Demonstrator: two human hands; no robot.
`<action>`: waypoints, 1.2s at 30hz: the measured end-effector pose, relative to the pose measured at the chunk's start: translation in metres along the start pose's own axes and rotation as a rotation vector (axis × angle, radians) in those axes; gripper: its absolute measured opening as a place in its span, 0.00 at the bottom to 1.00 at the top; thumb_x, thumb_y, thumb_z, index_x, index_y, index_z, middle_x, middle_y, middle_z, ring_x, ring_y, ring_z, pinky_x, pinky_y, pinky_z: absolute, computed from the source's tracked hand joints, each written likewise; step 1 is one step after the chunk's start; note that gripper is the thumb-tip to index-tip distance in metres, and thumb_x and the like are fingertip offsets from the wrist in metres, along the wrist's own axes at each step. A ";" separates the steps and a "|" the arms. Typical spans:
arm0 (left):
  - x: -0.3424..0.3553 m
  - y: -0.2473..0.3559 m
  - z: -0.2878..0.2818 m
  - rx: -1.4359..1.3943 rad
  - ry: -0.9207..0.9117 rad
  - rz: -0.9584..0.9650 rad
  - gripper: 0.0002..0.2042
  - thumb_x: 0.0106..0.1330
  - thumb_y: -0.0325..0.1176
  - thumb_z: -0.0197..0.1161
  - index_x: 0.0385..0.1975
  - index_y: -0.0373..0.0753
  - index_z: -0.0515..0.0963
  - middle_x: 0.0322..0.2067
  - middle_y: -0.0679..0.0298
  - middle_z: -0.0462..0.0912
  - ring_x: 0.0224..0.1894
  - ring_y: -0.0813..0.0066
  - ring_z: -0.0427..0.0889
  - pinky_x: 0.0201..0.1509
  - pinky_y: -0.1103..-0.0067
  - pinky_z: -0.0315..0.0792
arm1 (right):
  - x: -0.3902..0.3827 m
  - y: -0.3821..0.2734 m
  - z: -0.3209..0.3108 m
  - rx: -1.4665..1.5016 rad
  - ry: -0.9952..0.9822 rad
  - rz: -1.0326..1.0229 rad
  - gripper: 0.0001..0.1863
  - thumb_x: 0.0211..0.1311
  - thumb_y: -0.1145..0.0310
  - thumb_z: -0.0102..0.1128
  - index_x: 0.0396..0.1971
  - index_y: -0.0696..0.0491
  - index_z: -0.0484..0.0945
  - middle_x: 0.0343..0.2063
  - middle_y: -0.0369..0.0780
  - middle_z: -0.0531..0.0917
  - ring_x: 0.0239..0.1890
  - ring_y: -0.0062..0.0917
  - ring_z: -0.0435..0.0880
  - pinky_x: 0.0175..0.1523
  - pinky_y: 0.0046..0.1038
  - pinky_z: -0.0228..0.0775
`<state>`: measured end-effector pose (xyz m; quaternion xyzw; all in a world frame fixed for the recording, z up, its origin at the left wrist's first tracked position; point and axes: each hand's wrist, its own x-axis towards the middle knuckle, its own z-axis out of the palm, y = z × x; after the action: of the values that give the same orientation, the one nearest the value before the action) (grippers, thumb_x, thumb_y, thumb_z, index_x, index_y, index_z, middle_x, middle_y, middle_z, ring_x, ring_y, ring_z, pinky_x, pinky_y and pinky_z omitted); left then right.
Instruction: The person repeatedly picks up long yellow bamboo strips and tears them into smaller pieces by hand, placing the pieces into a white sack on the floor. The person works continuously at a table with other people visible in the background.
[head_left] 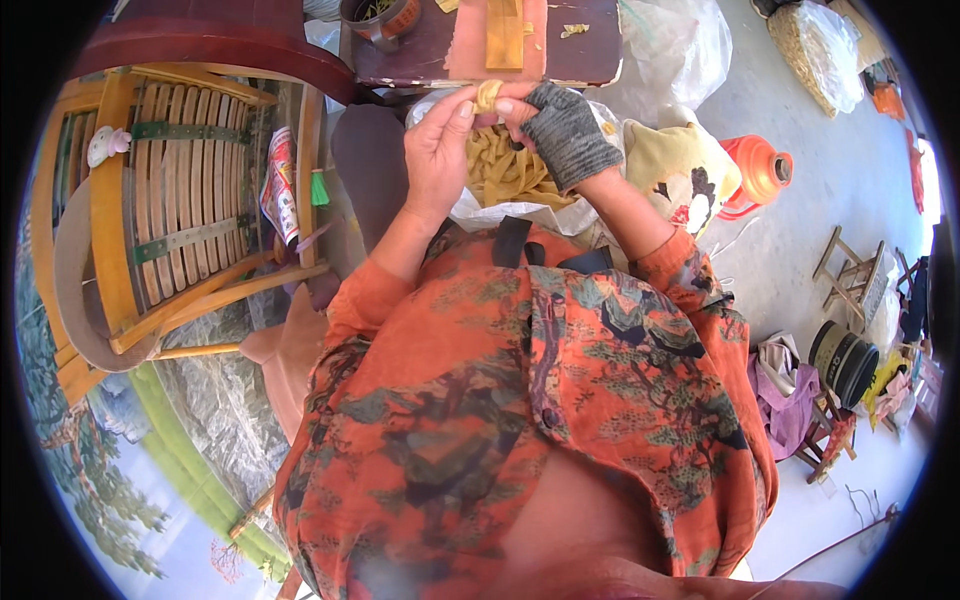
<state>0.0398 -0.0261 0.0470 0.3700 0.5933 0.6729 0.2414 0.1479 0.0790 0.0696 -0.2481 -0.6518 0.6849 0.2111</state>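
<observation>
Both hands meet in front of me, just short of the dark red table's edge. A small folded piece of yellow strip (487, 97) is pinched between their fingertips. My left hand (437, 150) is bare, its thumb and forefinger closed on the piece's left side. On my right hand (568, 135) is a grey fingerless knit glove; its thumb and fingers grip the right side. Right below the hands, a white plastic bag (560, 218) lies open near my lap, filled with loose yellow strips (512, 172). The strips' material is unclear.
Beyond my hands, the dark red table (420, 62) carries a pink cloth (466, 45), a wooden block (505, 35), a mug-like container (383, 20) and yellow scraps. A slatted wooden chair (112, 215) stands left. An orange-red container (762, 172) and a folding stool (848, 275) are right.
</observation>
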 end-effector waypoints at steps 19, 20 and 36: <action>0.019 0.029 -0.016 -0.468 -0.079 -0.208 0.03 0.59 0.24 0.58 0.31 0.34 0.75 0.26 0.64 0.77 0.27 0.80 0.73 0.35 0.79 0.71 | -0.009 -0.001 -0.033 0.603 -0.052 0.176 0.07 0.56 0.69 0.58 0.26 0.55 0.70 0.16 0.34 0.72 0.13 0.15 0.65 0.22 0.16 0.60; 0.021 0.023 -0.018 -0.454 -0.065 -0.202 0.06 0.60 0.25 0.58 0.36 0.33 0.75 0.26 0.65 0.76 0.27 0.80 0.73 0.35 0.80 0.71 | -0.008 -0.003 -0.032 0.572 -0.049 0.176 0.07 0.56 0.69 0.58 0.26 0.55 0.70 0.16 0.35 0.72 0.13 0.15 0.65 0.21 0.15 0.60; 0.031 0.008 -0.005 -0.388 -0.072 -0.390 0.06 0.58 0.30 0.61 0.26 0.35 0.72 0.15 0.71 0.68 0.16 0.85 0.64 0.22 0.85 0.60 | -0.006 -0.003 0.000 0.248 -0.112 0.230 0.11 0.56 0.65 0.57 0.27 0.58 0.71 0.12 0.35 0.72 0.10 0.14 0.65 0.15 0.14 0.54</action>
<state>0.0175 -0.0068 0.0616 0.2194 0.5045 0.7010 0.4538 0.1521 0.0753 0.0726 -0.2545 -0.5404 0.7924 0.1235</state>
